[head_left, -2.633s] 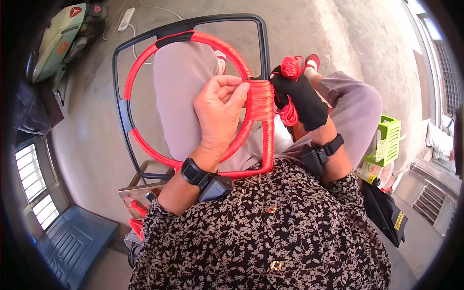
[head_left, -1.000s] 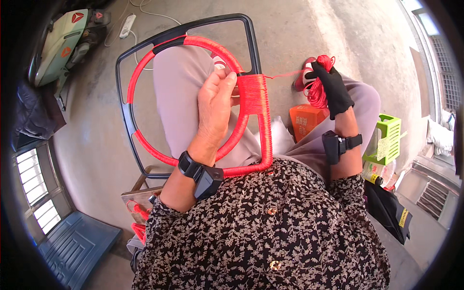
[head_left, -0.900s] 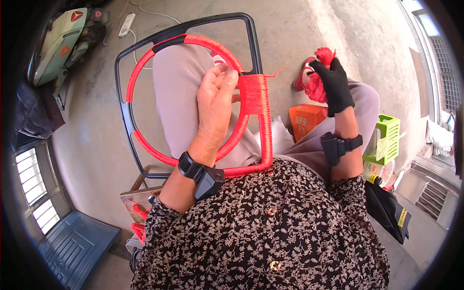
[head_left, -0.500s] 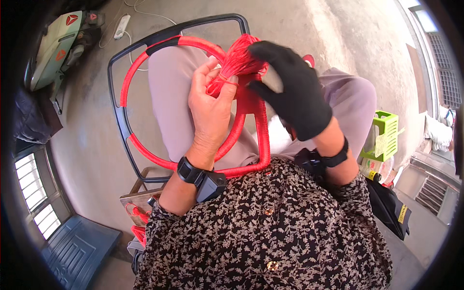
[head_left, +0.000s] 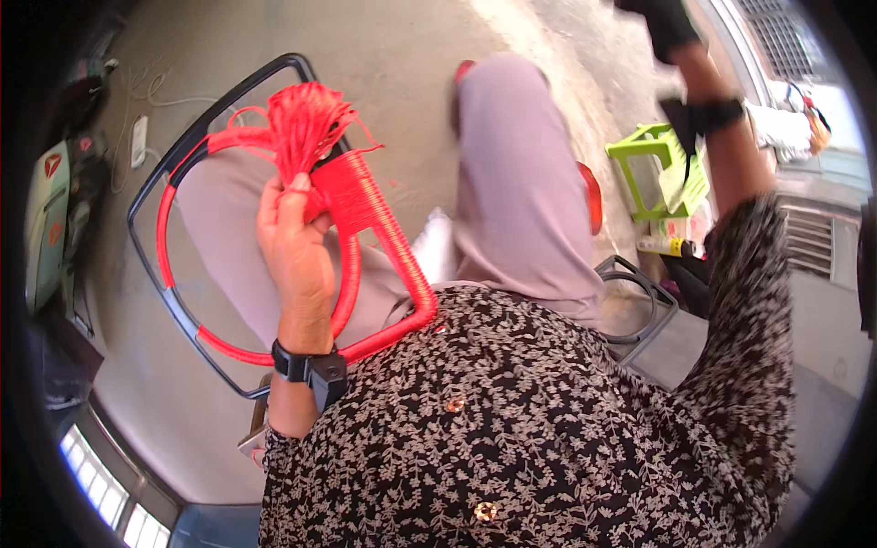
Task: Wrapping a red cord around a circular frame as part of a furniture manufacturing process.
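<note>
While the gloved right hand has swung up and away (can't tell its grip), the bare left hand pinches the floppy red cord bundle. It's by the smooth black frame's ribbed red wrapping.

This looks like a home or small workshop, given the concrete floor, power strip and barred window.
</note>
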Tool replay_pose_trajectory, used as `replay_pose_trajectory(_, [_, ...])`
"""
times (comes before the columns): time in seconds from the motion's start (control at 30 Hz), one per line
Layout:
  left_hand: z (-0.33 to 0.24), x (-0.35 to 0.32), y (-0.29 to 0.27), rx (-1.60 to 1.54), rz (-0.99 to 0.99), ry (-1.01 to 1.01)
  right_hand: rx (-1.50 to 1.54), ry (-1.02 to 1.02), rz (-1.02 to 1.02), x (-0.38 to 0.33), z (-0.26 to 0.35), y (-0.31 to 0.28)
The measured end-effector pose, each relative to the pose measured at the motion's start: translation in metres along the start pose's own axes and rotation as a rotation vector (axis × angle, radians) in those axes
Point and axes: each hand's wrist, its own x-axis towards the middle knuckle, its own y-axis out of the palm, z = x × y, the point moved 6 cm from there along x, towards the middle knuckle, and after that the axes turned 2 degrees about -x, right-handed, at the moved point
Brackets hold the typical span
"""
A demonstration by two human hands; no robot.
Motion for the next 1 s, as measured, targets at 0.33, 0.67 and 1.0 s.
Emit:
replay_pose_trajectory(0.33, [-0.002,0.014,-0.013,0.063,-0.092,0.046,-0.28,-0.181,-0.041,0.053,0.062,-0.053])
replay_pose_trajectory(0.67, [0.003,0.021,-0.023,0.051,-0.035,0.025,-0.854,0.093,0.499,-0.098,-0.099,-0.001])
replay_pose_trajectory(1.0, [-0.002,0.025,-0.033,0.119,-0.051,0.053,-1.337,-0.014,0.575,-0.25,-0.256,0.032])
